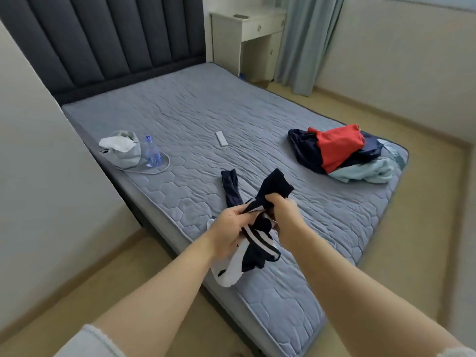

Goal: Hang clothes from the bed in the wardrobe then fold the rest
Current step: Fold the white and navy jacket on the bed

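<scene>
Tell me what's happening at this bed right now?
A person holds a bundle of navy-and-white socks above the mattress edge, with the left hand and the right hand both gripping it. One navy sock lies loose on the mattress just beyond. A pile of red, navy and pale blue clothes sits unfolded on its right side.

Both bare forearms reach forward and converge over the near edge of the bed (206, 112). The left hand (228, 229) and right hand (284, 215) sit close together, fingers curled, each gripping the same dark-and-white garment (260, 242).
</scene>
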Tool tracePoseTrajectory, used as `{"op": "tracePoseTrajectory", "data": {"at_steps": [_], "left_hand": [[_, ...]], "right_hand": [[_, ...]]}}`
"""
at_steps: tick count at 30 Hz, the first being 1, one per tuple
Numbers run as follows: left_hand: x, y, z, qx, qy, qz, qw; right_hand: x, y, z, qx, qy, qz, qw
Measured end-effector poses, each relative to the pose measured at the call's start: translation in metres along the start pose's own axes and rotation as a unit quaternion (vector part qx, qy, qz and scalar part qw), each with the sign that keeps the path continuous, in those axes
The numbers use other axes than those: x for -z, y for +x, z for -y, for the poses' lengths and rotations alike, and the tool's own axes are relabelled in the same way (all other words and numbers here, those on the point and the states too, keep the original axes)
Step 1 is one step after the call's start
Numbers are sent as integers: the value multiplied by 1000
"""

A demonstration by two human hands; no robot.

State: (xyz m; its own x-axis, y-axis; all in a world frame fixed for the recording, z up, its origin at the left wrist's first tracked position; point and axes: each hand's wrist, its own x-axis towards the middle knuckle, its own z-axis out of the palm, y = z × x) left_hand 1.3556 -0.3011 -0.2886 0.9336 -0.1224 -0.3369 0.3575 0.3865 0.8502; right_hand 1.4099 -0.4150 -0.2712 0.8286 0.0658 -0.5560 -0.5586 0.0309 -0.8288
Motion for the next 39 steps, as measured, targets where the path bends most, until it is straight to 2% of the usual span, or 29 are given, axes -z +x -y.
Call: {"op": "tracePoseTrajectory", "data": {"at_steps": [5, 7, 9, 11, 13, 15, 17, 20, 22, 24, 27, 30, 32, 34, 36, 39], "left_hand": [[1, -62, 1, 10, 94, 101, 990], [-5, -80, -1, 13, 122, 37, 992], [-13, -89, -5, 2, 120, -94, 988], [-19, -95, -10, -31, 157, -184, 970], [-25, -100, -14, -70, 265, -210, 938], [-34, -105, -22, -108, 345, -183, 914], [-49, -107, -29, -125, 373, -101, 914], [-76, -106, -39, -116, 419, 38, 900], [-94, -102, -38, -124, 449, 81, 881], [-113, -97, -32, -145, 463, 73, 871], [-141, -84, -24, -154, 484, -24, 861], [-173, -69, -24, -197, 485, -100, 846], [-199, -56, -26, -236, 486, -103, 835], [-226, -39, -24, -262, 517, -91, 810], [-251, -18, -22, -271, 570, -110, 768], [-280, 17, -20, -221, 695, -199, 655]], "right_hand": [[4, -52, -14, 15, 36, -48, 998], [9, -73, -14, 26, 74, -62, 995], [13, -93, -9, 44, 117, -62, 990], [16, -111, -3, 65, 164, -51, 983], [19, -126, 6, 91, 205, -25, 974], [25, -139, 15, 105, 233, 19, 967], [35, -152, 25, 109, 233, 53, 965], [59, -172, 41, 119, 197, 72, 971], [79, -180, 47, 133, 197, 61, 970], [103, -179, 48, 154, 207, 32, 966], [141, -170, 46, 188, 187, -18, 964], [181, -157, 41, 216, 118, -58, 968], [209, -144, 38, 219, 64, -69, 971], [238, -127, 41, 219, 41, -71, 972], [268, -112, 54, 214, 48, -64, 974], [316, -94, 81, 218, 72, -69, 971]]}}
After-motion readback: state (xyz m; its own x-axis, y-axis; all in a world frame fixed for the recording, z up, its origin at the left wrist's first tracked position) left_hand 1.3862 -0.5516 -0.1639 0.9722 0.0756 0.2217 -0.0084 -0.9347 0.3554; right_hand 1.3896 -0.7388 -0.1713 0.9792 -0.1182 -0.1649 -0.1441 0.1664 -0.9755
